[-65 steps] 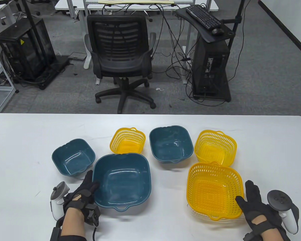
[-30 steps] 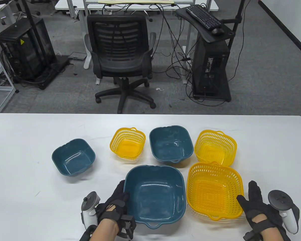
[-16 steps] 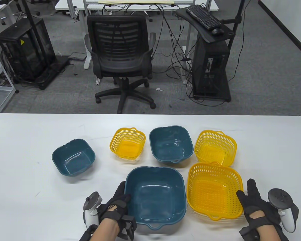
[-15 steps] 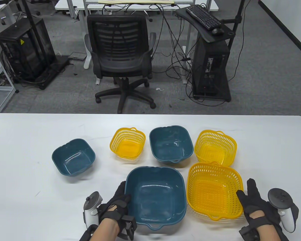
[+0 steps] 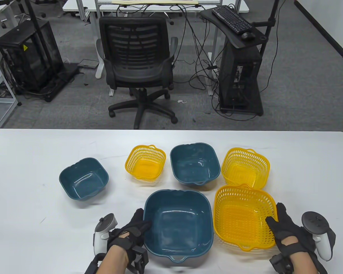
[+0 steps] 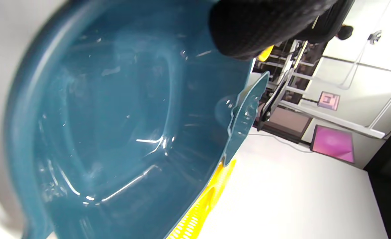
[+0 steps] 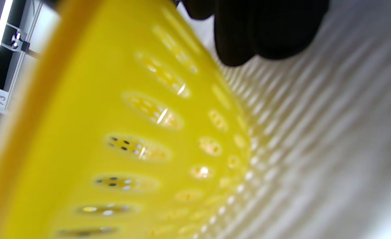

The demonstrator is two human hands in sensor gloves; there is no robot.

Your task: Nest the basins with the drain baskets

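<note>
The large blue basin (image 5: pixel 178 222) sits at the table's front centre. My left hand (image 5: pixel 143 219) grips its left rim, thumb over the edge; the basin fills the left wrist view (image 6: pixel 99 116) under a fingertip (image 6: pixel 258 26). The large yellow drain basket (image 5: pixel 244 217) stands right beside it, touching or nearly so. My right hand (image 5: pixel 274 213) grips the basket's right rim, thumb inside and fingers outside. The right wrist view shows the basket wall (image 7: pixel 132 132) close up below my fingers (image 7: pixel 262 30).
A medium blue basin (image 5: pixel 194 164) sits behind the large one, between a small yellow basket (image 5: pixel 145 162) and a medium yellow basket (image 5: pixel 245 168). A small blue basin (image 5: pixel 83 178) stands at the left. The white table (image 5: pixel 31 159) has an office chair behind it.
My left hand has slid the large blue basin from the left to the front centre, beside the large basket. My right hand has moved left and closed on the basket's right rim.
</note>
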